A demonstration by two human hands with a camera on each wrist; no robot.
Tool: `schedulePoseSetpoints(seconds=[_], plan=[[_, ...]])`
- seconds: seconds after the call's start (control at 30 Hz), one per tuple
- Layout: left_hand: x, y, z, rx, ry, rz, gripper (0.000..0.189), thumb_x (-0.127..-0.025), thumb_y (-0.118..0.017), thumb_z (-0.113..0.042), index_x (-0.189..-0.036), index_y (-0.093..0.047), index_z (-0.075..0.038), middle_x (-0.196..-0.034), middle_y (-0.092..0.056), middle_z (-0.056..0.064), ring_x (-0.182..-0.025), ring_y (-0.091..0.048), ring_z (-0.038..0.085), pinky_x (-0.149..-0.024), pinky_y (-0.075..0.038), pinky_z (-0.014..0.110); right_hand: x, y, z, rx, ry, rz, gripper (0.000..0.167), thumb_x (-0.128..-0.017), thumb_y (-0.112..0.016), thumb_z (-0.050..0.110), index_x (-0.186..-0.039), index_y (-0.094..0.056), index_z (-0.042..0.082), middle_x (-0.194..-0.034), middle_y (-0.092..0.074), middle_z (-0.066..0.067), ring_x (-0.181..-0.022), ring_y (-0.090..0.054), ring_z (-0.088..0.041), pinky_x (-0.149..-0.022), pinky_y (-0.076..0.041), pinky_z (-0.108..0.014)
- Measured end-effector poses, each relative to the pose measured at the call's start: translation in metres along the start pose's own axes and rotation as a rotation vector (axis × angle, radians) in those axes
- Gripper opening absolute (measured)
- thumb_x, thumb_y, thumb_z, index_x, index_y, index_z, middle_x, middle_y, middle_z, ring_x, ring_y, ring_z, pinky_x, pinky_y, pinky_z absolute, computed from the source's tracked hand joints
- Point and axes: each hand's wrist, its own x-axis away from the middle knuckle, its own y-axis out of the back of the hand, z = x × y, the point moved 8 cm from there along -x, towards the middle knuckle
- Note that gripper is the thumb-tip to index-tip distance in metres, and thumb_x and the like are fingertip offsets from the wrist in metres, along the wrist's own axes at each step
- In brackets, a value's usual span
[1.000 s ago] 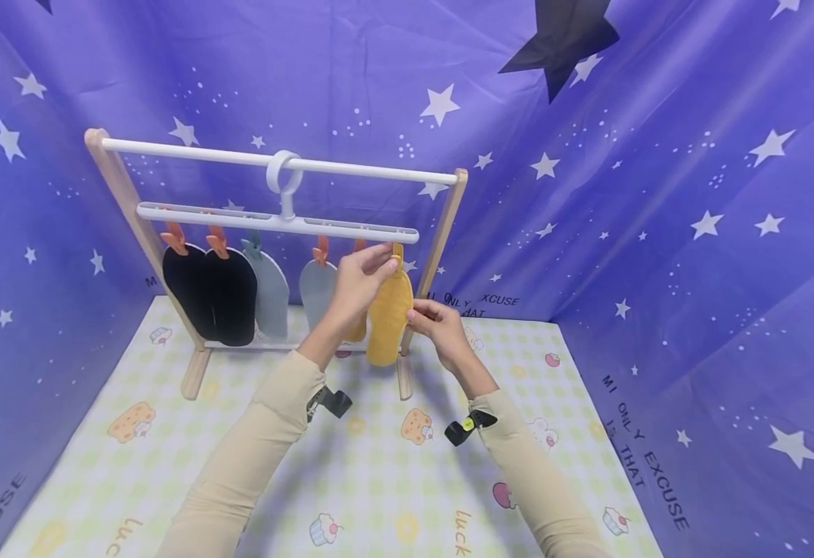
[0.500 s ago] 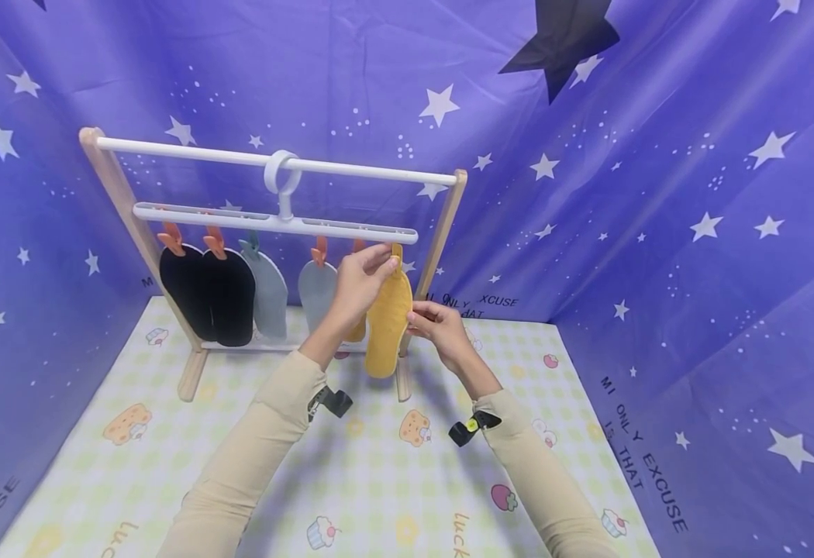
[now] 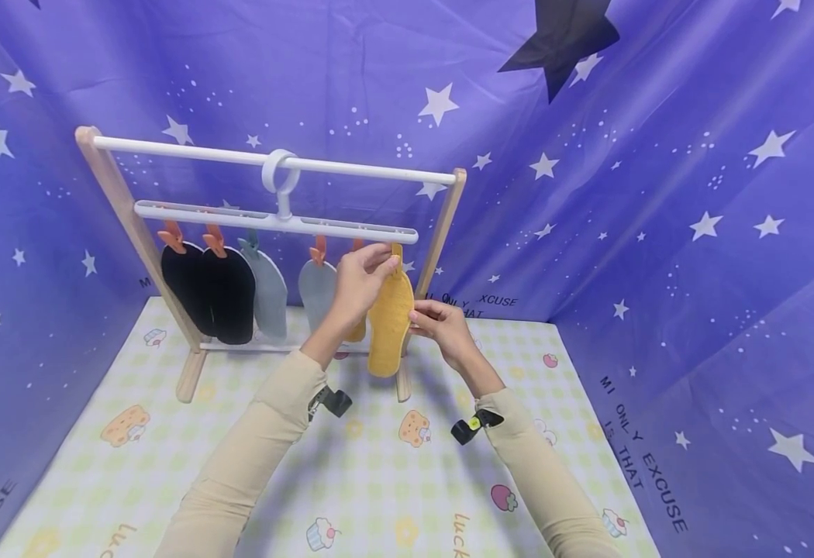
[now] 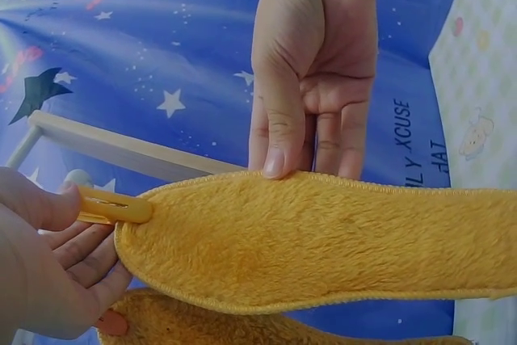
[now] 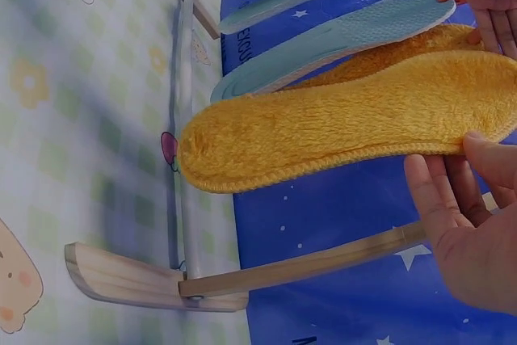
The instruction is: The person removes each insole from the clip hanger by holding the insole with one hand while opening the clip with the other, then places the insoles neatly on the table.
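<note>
Has dipped insole (image 3: 391,325) slightly since a second ago, pinching its clip (image 4: 133,210) in left hand (image 3: 361,283) and edge in right hand (image 3: 447,333) near frame centre, seemingly mid-clipping, next likely needing gentle release.

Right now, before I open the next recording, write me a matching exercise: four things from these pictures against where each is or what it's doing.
Column one
1. Left hand
2. Black insoles
3. Right hand
4. White hanger

Column two
A. Pinching the edge of the front yellow insole
B. Hooked on the top rod
C. Holding the yellow clip
D. Hanging from orange clips

Pairs: 1-C, 2-D, 3-A, 4-B
</note>
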Motion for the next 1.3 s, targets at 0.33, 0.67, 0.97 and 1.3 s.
schedulePoseSetpoints(seconds=[0.33,0.67,0.97,1.3], plan=[[-0.0012,-0.0014,-0.0020,0.013,-0.015,-0.004,0.033,-0.098,-0.068,-0.011,-0.127,-0.067,0.006,-0.125,-0.071,0.022,-0.118,-0.070,0.033,-0.104,-0.056,0.039,0.0020,0.0021,0.0037,0.012,-0.004,-0.002,0.032,-0.097,-0.063,-0.003,-0.125,-0.060,-0.018,-0.089,-0.073,0.005,-0.080,-0.073,-0.010,-0.087,-0.063,-0.042],[-0.0030,-0.0008,-0.0010,0.014,0.002,-0.051,0.032,-0.097,-0.070,-0.014,-0.124,-0.070,0.003,-0.122,-0.072,0.020,-0.115,-0.071,0.031,-0.103,-0.057,0.038,0.0023,0.0036,0.0067,0.013,-0.020,-0.004,0.032,-0.097,-0.063,-0.003,-0.125,-0.059,-0.019,-0.088,-0.073,0.005,-0.080,-0.073,-0.010,-0.088,-0.063,-0.044],[-0.0036,0.0000,-0.0008,0.034,0.018,-0.100,0.029,-0.094,-0.074,-0.013,-0.119,-0.073,0.002,-0.117,-0.074,0.018,-0.111,-0.073,0.029,-0.099,-0.059,0.038,0.0004,0.0051,0.0044,0.017,-0.017,0.001,0.033,-0.097,-0.063,-0.003,-0.126,-0.058,-0.019,-0.088,-0.074,0.005,-0.080,-0.073,-0.010,-0.088,-0.063,-0.043],[-0.0029,0.0011,-0.0013,0.051,0.023,-0.123,0.028,-0.094,-0.075,-0.013,-0.118,-0.074,0.001,-0.115,-0.075,0.018,-0.108,-0.074,0.028,-0.096,-0.060,0.038,0.0002,0.0056,0.0067,0.002,0.001,-0.009,0.031,-0.096,-0.063,-0.007,-0.124,-0.060,-0.020,-0.088,-0.075,0.003,-0.080,-0.073,-0.010,-0.080,-0.065,-0.032]])
